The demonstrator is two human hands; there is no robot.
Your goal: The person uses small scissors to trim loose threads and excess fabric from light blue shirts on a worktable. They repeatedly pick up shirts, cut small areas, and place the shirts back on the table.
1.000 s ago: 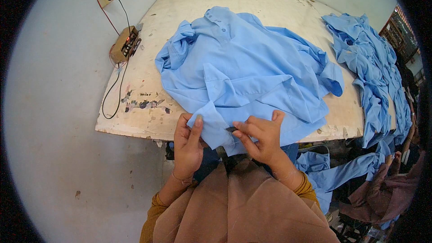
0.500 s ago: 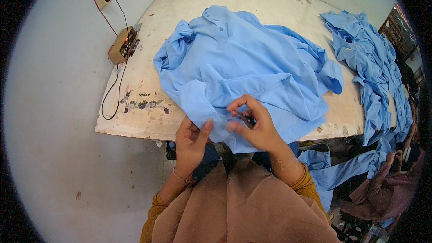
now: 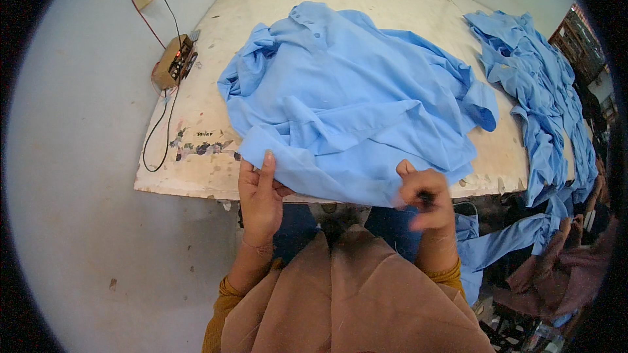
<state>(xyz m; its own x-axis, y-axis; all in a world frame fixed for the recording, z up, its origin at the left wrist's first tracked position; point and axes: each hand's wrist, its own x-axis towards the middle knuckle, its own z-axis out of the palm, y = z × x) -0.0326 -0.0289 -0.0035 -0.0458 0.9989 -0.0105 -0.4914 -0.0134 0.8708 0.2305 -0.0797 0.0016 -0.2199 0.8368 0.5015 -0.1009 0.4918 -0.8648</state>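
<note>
A light blue button-collared shirt (image 3: 373, 72) lies spread on the table, collar toward the far side and lower hem at the near edge. My left hand (image 3: 261, 199) pinches the hem's left corner, thumb on top and fingers beneath the cloth. At the hem's right part is my right hand (image 3: 432, 199), blurred by motion, its fingers curled round small dark thread snips (image 3: 425, 200). The snips are mostly hidden in the palm. Whether the right fingertips also grip the cloth, I cannot tell.
The worn pale table (image 3: 209, 85) has a heap of light blue garments (image 3: 530, 85) hanging over its right edge. A brown box with cables (image 3: 173, 62) sits at the left edge by the wall. At the lower right, another person (image 3: 556, 268) handles blue cloth.
My left hand has moved left and slightly up with the hem corner. My right hand has swung right and down with the snips, and the hem now lies stretched out between the hands.
</note>
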